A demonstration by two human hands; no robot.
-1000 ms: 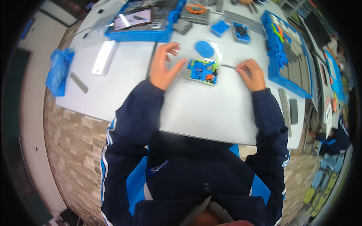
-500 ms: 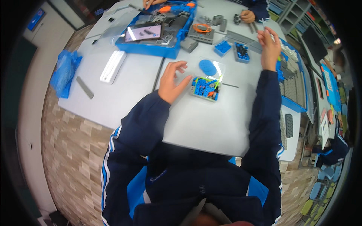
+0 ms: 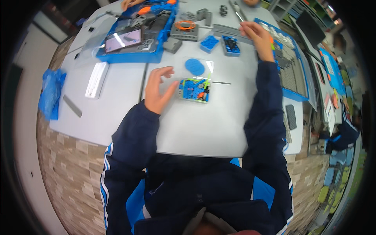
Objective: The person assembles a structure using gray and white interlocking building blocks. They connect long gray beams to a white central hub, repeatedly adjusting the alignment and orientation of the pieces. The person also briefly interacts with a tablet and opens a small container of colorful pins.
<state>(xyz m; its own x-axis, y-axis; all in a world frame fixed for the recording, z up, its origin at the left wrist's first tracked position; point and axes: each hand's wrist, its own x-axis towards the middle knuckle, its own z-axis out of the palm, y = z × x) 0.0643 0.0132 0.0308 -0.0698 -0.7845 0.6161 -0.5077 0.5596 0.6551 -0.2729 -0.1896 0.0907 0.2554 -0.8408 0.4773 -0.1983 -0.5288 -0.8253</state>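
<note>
My left hand (image 3: 158, 88) hovers beside a small clear box of blue, green and orange building pieces (image 3: 190, 91). Its fingers are loosely curled, thumb apart, with nothing between them. At the upper right, my right hand (image 3: 256, 37) is closed in a pinch. A thin silvery rod (image 3: 239, 17) sticks out from its fingertips; its exact kind is too blurred to make out. Just behind the box of pieces lies a clear lid with a blue disc (image 3: 194, 67). Two little blue bins, one of blue pieces (image 3: 209, 44) and one of black pieces (image 3: 231, 46), stand nearer my right hand.
A large blue tray (image 3: 133, 58) of parts carries a phone (image 3: 123, 40) at the back left. Beside it sits a grey block unit (image 3: 184, 32). Another blue-rimmed tray (image 3: 293, 95) is on the right. A white case (image 3: 96, 80) lies left. Another person's hand (image 3: 250, 2) shows at the far edge.
The whole view has shifted, so the table things appear further left. My right hand's fingers now point more to the left, in a pinch. The other person's hand at the far right has drawn back.
</note>
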